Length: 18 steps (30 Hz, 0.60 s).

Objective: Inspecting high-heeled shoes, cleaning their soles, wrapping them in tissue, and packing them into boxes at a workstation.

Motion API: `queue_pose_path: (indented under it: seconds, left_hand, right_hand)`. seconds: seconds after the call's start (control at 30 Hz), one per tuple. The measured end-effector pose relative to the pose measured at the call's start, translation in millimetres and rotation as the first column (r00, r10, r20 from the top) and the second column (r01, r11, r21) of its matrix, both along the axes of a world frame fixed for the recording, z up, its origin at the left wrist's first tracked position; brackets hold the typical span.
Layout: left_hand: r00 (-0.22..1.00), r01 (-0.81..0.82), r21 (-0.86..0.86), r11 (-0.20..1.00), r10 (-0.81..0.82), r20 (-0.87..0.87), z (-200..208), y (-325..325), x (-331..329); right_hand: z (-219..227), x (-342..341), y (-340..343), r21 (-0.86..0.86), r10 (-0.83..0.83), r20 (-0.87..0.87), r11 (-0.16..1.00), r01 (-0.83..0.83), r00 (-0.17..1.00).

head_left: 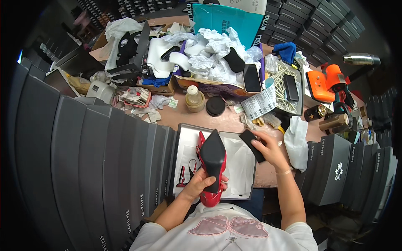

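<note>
My left hand (197, 184) is wrapped round a red high-heeled shoe (213, 151), its black sole turned up toward me and the toe pointing away. My right hand (270, 151) grips a flat black rectangular block (252, 145) just to the right of the shoe, apart from it. What the block is made of I cannot tell. Beneath the shoe an open shoebox (178, 144) lies on the table, lined with white tissue paper (238, 161). Red straps (182, 176) with dark edges show in its left half; the held shoe hides part of what lies there.
Tall stacks of grey shoeboxes (94, 154) stand on my left, more shoeboxes (328, 169) on my right. Beyond the open box are a glue-like bottle (194, 100), a round black lid (215, 106), a carton of crumpled paper (209, 54), a tray of white sticks (281, 83) and an orange tool (320, 85).
</note>
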State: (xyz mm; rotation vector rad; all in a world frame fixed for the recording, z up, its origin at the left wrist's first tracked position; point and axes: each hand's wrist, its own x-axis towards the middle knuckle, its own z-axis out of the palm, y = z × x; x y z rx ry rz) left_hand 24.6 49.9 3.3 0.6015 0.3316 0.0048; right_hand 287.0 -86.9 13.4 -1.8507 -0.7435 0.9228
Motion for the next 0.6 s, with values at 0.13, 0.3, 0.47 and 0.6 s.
queue_pose_path:
  seconds: [0.13, 0.3, 0.47, 0.6]
  left_hand:
    - [0.997, 0.038, 0.282, 0.959, -0.02, -0.068, -10, -6, -4]
    - [0.998, 0.016, 0.184, 0.983, -0.005, -0.059, -13, -13, -12]
    - [0.978, 0.104, 0.414, 0.905, -0.017, -0.207, -18, -3, -13]
    - [0.977, 0.182, 0.473, 0.862, -0.103, -0.187, -23, -15, -19]
  right_hand:
    - [-80, 25, 131, 0.159, -0.017, 0.826, 0.966, -0.204, 0.563]
    - [-157, 46, 193, -0.151, 0.214, 0.92, 0.967, -0.207, 0.329]
    - [-75, 20, 150, 0.277, -0.044, 0.592, 0.949, -0.152, 0.805]
    - [31, -71, 35, 0.379, 0.226, 0.356, 0.852, -0.362, 0.907]
